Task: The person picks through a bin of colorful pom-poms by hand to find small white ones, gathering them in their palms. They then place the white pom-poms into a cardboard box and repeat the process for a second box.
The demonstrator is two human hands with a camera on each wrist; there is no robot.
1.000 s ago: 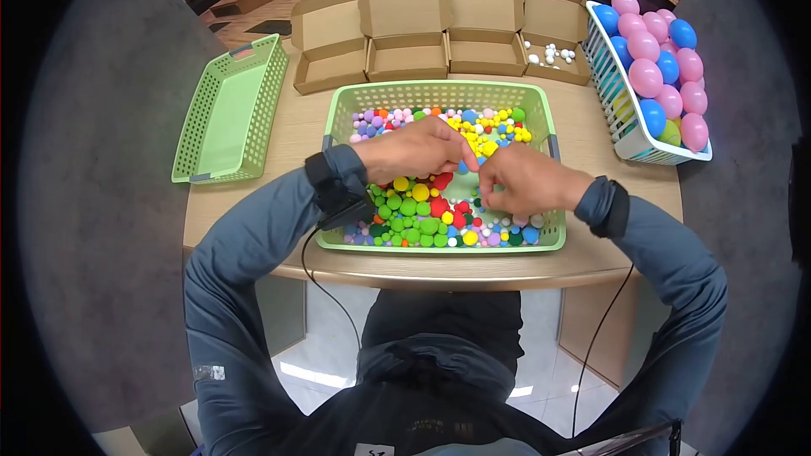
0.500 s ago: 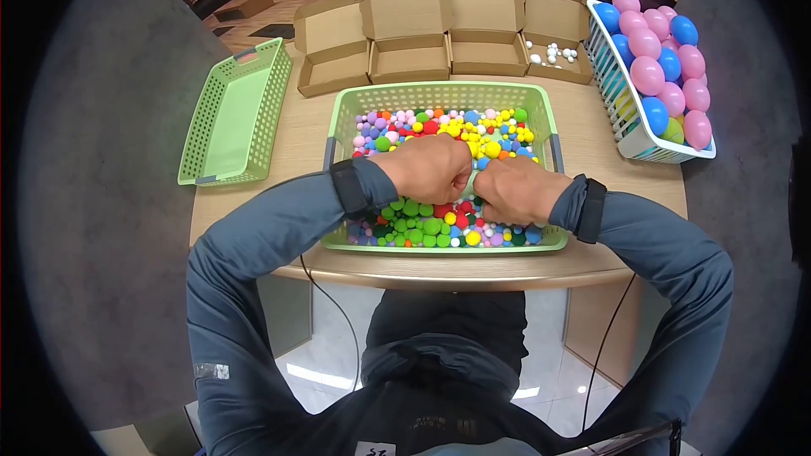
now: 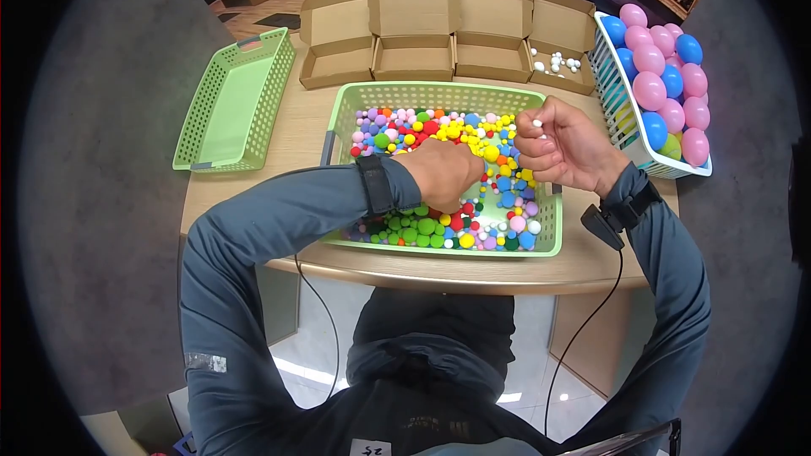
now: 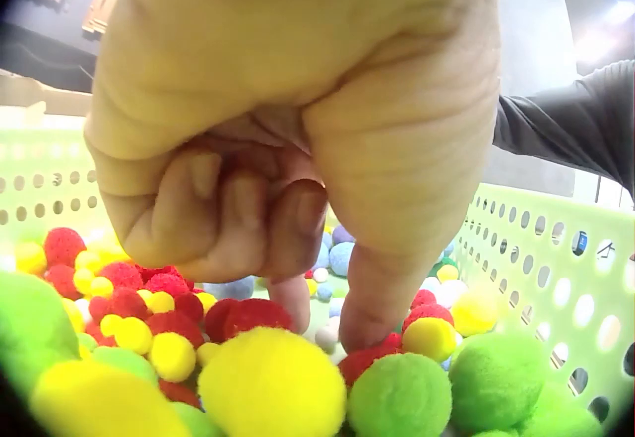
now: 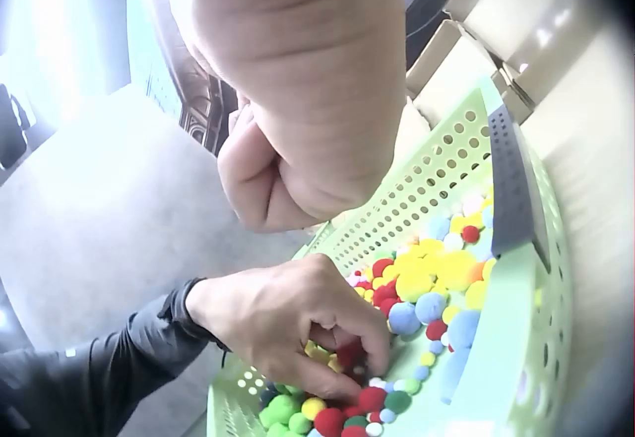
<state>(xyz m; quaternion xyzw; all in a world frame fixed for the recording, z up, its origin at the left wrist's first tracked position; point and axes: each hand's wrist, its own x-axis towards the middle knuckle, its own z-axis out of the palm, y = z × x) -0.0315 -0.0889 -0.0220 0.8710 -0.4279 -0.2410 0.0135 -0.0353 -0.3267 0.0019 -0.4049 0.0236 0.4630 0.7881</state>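
A green basket (image 3: 338,131) holds many coloured pom-poms. My left hand (image 3: 445,173) reaches down into its middle. In the left wrist view, the thumb and index finger point down, apart, with a small white pom-pom (image 4: 325,338) between their tips, while the other fingers curl toward the palm. Red pom-poms (image 4: 253,318) lie right by the fingertips. Over the basket's right side, my right hand (image 3: 564,145) is raised with curled fingers, pinching a white pom-pom (image 3: 537,123) between thumb and index finger. The right wrist view hides those fingertips behind the hand.
Behind the basket stands a row of open cardboard boxes (image 3: 414,57); white pom-poms (image 3: 557,63) lie in the rightmost one. An empty green basket (image 3: 221,118) is at the left. At the right, a white basket (image 3: 629,131) is heaped with balloons (image 3: 650,90).
My right hand has risen out of the basket and moved right and away from me, carrying the white pom-pom. My left hand has shifted slightly right, staying in the basket.
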